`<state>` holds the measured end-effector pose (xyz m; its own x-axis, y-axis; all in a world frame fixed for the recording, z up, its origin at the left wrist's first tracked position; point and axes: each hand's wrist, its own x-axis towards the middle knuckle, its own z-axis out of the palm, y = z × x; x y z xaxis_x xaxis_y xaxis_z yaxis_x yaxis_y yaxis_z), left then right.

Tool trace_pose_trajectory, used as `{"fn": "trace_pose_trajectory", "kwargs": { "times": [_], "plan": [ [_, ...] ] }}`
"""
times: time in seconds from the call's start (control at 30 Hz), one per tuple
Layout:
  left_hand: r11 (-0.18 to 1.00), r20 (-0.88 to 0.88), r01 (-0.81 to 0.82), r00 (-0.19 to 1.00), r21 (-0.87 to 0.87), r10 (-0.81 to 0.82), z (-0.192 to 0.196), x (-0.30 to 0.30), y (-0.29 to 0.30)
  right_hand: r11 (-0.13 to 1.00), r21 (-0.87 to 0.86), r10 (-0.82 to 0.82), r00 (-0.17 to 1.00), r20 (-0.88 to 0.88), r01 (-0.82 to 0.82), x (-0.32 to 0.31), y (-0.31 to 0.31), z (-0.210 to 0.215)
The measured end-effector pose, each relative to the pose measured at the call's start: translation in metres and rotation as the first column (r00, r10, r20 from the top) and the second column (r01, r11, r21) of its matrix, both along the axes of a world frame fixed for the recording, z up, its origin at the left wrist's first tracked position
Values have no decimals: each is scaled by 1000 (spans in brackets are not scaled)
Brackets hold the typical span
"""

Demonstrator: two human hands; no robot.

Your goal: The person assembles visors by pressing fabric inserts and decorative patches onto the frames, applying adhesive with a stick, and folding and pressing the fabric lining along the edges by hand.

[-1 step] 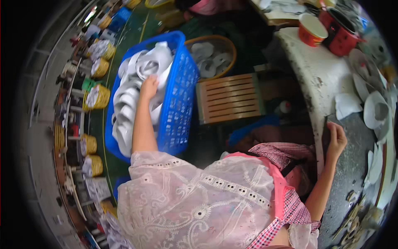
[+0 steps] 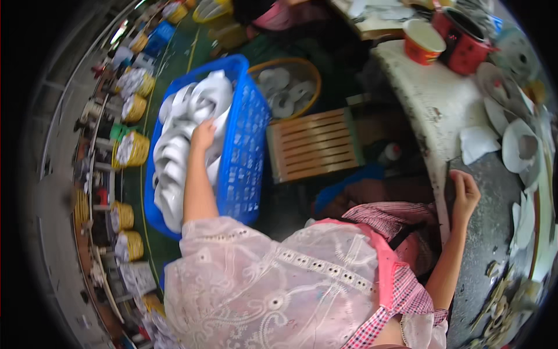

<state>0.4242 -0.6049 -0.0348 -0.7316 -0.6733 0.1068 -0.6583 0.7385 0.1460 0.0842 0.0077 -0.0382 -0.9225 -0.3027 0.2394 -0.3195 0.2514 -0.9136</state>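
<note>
While I lean over, my left hand (image 2: pixel 203 135) reaches into the blue plastic basket (image 2: pixel 244 157) at upper left of the frame, fingers curled on one of the white ceramic pieces (image 2: pixel 174 157) stacked inside; whether I truly grip it, I cannot tell. My right hand (image 2: pixel 465 195) rests loosely open on the grey worktable edge (image 2: pixel 488 232) at right. A slatted wooden stool (image 2: pixel 314 144) sits centre, a round yellow basket (image 2: pixel 285 87) above it, red pots (image 2: pixel 462 38) upper right. My lace sleeve (image 2: pixel 261 285) blocks the lower view. Nothing has shifted since the earlier frame.
</note>
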Motion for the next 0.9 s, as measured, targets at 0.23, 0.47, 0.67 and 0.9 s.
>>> {"fn": "trace_pose_trajectory", "kwargs": {
  "times": [0.23, 0.47, 0.67, 0.9],
  "plan": [
    [971, -288, 83, 946, -222, -147, 76, -175, 63, 957, 81, 285, 843, -456, -279, 40, -11, 115],
    [479, -216, 877, 476, 41, -853, 84, -363, 347, 814, 414, 69, 640, -766, 407, 96, -35, 250],
    [-18, -418, 1000, -19, -5, -908, 58, -436, 487, 950, -106, -226, 413, -882, 295, 85, -1, 193],
    [14, -509, 978, -95, -206, -856, 47, -569, 606, 875, 68, -405, 804, -435, 479, -24, 103, 70]
  ]
}}
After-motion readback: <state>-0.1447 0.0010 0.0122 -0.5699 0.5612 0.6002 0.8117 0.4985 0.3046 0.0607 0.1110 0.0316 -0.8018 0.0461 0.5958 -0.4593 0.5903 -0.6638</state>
